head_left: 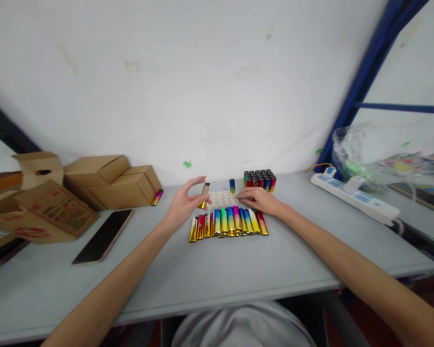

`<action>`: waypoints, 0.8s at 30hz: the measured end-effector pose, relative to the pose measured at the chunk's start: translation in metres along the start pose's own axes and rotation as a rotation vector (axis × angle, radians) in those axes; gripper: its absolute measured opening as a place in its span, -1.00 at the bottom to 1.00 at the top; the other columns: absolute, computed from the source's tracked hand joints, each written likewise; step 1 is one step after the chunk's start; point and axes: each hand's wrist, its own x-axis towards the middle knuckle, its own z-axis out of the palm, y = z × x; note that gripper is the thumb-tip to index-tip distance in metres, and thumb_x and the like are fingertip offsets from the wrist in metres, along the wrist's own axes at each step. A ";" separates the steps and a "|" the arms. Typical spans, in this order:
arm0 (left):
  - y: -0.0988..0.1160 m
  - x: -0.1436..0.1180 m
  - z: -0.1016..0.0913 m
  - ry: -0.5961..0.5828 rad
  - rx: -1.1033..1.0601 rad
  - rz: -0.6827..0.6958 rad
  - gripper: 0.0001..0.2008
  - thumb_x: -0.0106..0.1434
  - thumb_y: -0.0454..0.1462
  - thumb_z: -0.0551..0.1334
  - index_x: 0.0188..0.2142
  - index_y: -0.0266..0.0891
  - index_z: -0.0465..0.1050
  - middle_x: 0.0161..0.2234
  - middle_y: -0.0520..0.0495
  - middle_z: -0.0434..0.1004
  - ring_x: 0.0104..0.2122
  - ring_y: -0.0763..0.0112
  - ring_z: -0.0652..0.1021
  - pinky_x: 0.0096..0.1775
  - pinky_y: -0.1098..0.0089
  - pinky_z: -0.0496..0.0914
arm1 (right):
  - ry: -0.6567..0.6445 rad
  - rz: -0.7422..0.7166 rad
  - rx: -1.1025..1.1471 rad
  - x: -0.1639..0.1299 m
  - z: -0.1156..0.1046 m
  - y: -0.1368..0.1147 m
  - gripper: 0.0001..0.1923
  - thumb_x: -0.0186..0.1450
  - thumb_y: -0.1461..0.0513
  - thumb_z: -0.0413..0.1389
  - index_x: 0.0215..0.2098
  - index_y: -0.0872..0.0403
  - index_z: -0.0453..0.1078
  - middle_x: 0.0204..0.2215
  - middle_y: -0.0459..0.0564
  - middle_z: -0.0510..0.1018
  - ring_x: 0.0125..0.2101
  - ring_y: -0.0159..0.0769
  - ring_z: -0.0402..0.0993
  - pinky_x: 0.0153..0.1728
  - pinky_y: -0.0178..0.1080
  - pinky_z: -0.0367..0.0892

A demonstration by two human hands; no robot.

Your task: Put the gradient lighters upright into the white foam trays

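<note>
My left hand (183, 201) is raised at the left end of a white tray (222, 199) with rows of round cells. Its forefinger and thumb are apart, and a slim, shiny tube with a dark end (205, 190) stands tilted just behind them. Over the tray's right edge lies my right hand (258, 199), fingers bent and close together; whatever their tips grip is hidden. One blue and yellow tube (232, 185) is upright at the tray's back edge. In front of the tray lies a row of shiny multicoloured tubes (230, 221), their gold ends towards me.
Behind my right hand stands a block of dark-topped tubes (259, 179). Cardboard boxes (112, 183), a dark flat panel (104, 236) and a loose pink tube (157, 196) are at left. A power strip (354, 197) and clear plastic bag (350, 152) are at right.
</note>
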 end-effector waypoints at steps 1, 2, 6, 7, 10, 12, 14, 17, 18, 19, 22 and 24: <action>-0.001 0.000 -0.002 0.027 0.000 -0.001 -0.24 0.11 -0.17 0.49 0.28 -0.18 0.32 0.16 -0.30 0.46 -0.33 0.32 0.67 -0.33 0.35 0.52 | 0.000 -0.002 0.001 0.000 0.000 0.000 -0.72 0.46 0.25 0.08 0.03 0.08 0.58 -0.11 0.12 0.66 -0.12 -0.18 0.61 -0.03 -0.16 0.48; -0.002 -0.001 -0.003 0.044 -0.003 -0.013 -0.22 0.09 -0.18 0.50 0.28 -0.17 0.33 0.19 -0.29 0.44 -0.29 0.29 0.68 -0.28 0.33 0.53 | -0.001 -0.004 0.002 0.000 0.000 0.000 -0.72 0.46 0.25 0.08 0.03 0.09 0.58 -0.11 0.12 0.66 -0.12 -0.17 0.61 -0.03 -0.15 0.48; -0.008 -0.005 0.001 -0.002 -0.042 -0.078 -0.48 0.11 -0.12 0.49 0.01 -0.33 0.52 -0.18 -0.18 0.65 -0.25 0.28 0.64 -0.13 0.28 0.50 | -0.005 -0.007 0.000 0.000 0.001 0.001 -0.72 0.46 0.24 0.08 0.04 0.09 0.57 -0.11 0.12 0.66 -0.10 -0.17 0.61 0.00 -0.14 0.46; -0.009 -0.006 0.004 -0.026 -0.063 -0.080 -0.52 0.13 -0.10 0.48 -0.05 -0.31 0.51 -0.26 -0.14 0.64 -0.29 0.32 0.62 -0.16 0.30 0.49 | -0.006 -0.008 -0.001 0.000 0.001 0.002 -0.72 0.47 0.23 0.08 0.04 0.09 0.57 -0.10 0.12 0.66 -0.09 -0.16 0.60 0.01 -0.13 0.46; -0.010 -0.010 0.012 -0.103 -0.172 -0.103 -0.51 0.16 -0.04 0.45 -0.03 -0.17 0.35 -0.35 0.00 0.58 -0.51 0.51 0.47 -0.44 0.47 0.37 | -0.013 -0.017 0.001 0.000 0.002 0.005 -0.72 0.47 0.21 0.07 0.04 0.08 0.57 -0.09 0.12 0.66 -0.07 -0.14 0.60 0.02 -0.12 0.46; -0.009 -0.011 0.015 -0.142 -0.242 -0.158 -0.48 0.19 -0.01 0.43 -0.01 -0.10 0.27 -0.44 0.11 0.46 -0.61 0.61 0.29 -0.56 0.56 0.17 | -0.013 -0.019 0.002 0.000 0.002 0.006 -0.72 0.47 0.21 0.07 0.03 0.07 0.57 -0.10 0.11 0.66 -0.07 -0.14 0.60 0.02 -0.12 0.46; -0.007 -0.012 0.017 -0.163 -0.275 -0.232 -0.54 0.23 0.05 0.36 -0.05 -0.12 0.30 -0.53 0.19 0.24 -0.65 0.63 0.14 -0.59 0.60 0.02 | -0.015 -0.018 -0.001 -0.001 0.003 0.007 -0.72 0.47 0.21 0.07 0.03 0.07 0.57 -0.10 0.10 0.67 -0.08 -0.15 0.60 0.01 -0.12 0.46; -0.004 -0.011 0.016 -0.177 -0.289 -0.330 -0.51 0.33 0.16 0.15 -0.34 -0.24 0.35 -0.59 0.19 -0.03 -0.65 0.61 0.03 -0.61 0.58 -0.04 | -0.020 -0.017 -0.011 -0.001 0.004 0.008 -0.72 0.47 0.20 0.06 0.03 0.07 0.56 -0.10 0.10 0.66 -0.07 -0.14 0.59 0.02 -0.12 0.46; -0.003 -0.010 0.015 -0.185 -0.293 -0.353 -0.47 0.35 0.17 0.09 -0.44 -0.24 0.29 -0.60 0.19 -0.07 -0.65 0.60 0.01 -0.61 0.57 -0.04 | -0.021 -0.018 -0.013 -0.001 0.004 0.008 -0.72 0.48 0.20 0.06 0.03 0.08 0.56 -0.09 0.10 0.66 -0.06 -0.14 0.59 0.02 -0.11 0.46; -0.003 -0.010 0.014 -0.193 -0.298 -0.372 -0.46 0.36 0.15 0.04 -0.52 -0.22 0.21 -0.61 0.18 -0.10 -0.65 0.59 0.00 -0.61 0.56 -0.04 | -0.020 -0.017 -0.014 -0.001 0.004 0.009 -0.72 0.48 0.20 0.06 0.03 0.07 0.56 -0.09 0.10 0.66 -0.06 -0.14 0.59 0.03 -0.11 0.46; -0.003 -0.009 0.012 -0.197 -0.314 -0.407 -0.50 0.37 0.05 -0.02 -0.58 -0.18 0.07 -0.62 0.17 -0.15 -0.65 0.55 -0.03 -0.62 0.54 -0.07 | -0.016 -0.016 -0.013 -0.001 0.004 0.008 -0.72 0.48 0.20 0.06 0.03 0.06 0.56 -0.09 0.09 0.66 -0.06 -0.15 0.59 0.03 -0.11 0.46; -0.003 -0.009 0.012 -0.179 -0.307 -0.424 -0.53 0.37 0.01 -0.05 -0.59 -0.18 0.05 -0.63 0.17 -0.17 -0.65 0.54 -0.07 -0.63 0.53 -0.11 | -0.015 -0.015 -0.012 -0.001 0.004 0.007 -0.72 0.48 0.20 0.05 0.03 0.07 0.56 -0.09 0.10 0.66 -0.06 -0.14 0.59 0.03 -0.11 0.46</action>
